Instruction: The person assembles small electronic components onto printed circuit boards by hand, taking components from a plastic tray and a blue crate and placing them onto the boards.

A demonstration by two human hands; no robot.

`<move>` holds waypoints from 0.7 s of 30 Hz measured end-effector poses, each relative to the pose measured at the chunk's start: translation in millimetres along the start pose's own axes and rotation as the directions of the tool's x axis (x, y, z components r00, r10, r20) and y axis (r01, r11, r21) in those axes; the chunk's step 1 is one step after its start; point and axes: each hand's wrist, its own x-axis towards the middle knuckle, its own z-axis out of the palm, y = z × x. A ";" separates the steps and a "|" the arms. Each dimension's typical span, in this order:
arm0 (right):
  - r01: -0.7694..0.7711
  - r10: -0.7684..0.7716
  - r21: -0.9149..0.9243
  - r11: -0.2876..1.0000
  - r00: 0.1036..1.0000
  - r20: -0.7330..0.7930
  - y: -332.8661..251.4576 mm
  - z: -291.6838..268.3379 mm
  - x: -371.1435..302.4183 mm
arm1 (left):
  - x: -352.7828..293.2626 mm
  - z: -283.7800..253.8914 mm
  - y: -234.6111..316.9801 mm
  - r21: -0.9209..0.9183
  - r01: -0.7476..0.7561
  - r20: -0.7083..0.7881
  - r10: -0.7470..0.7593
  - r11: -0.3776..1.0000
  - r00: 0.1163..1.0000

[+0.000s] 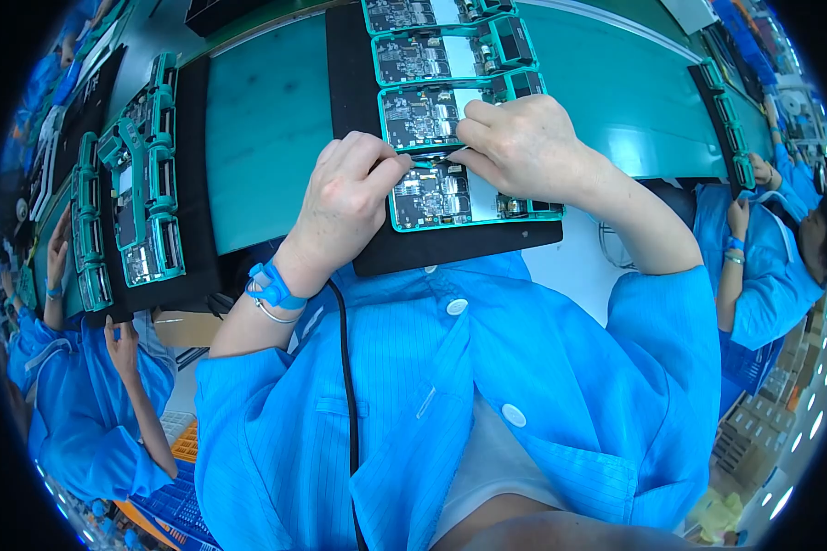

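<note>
The nearest teal-framed housing holds a circuit board [424,204] with dark chips and silvery parts. My left hand [347,195] is closed in a pinch at the board's far edge, thumb and forefinger together. From the other side my right hand [531,149] pinches too, its fingertips almost meeting the left ones over the same edge. Something small and thin lies between the fingertips, too small to make out. My right hand hides part of the housing's right side. Directly beyond it stands another framed board [417,119] of the same kind.
More such boards [412,59] continue in a row on a black mat [352,92]. A teal work surface [268,138] spreads to both sides. Similar housings [147,184] stand at the left, near a co-worker's hand [121,344]. Another co-worker sits at the right. A black cord [347,386] hangs down my front.
</note>
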 end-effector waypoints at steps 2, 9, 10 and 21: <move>0.007 -0.007 -0.003 1.000 1.000 -0.003 0.2 0.4 -0.3 | 0.4 0.3 0.1 0.003 -0.003 0.002 0.003 1.000 1.000; -0.012 0.012 0.020 1.000 0.999 0.042 0.1 -0.1 1.6 | -2.4 1.9 -0.5 0.003 -0.004 -0.011 0.004 1.000 1.000; -0.021 0.019 0.036 0.999 0.999 0.048 0.6 -0.4 1.9 | -2.4 2.0 -0.8 0.003 -0.005 -0.014 0.005 1.000 1.000; -0.088 0.080 0.099 0.991 0.994 0.080 2.2 -0.4 3.3 | -2.3 2.3 -0.6 -0.006 -0.007 -0.023 0.007 1.000 1.000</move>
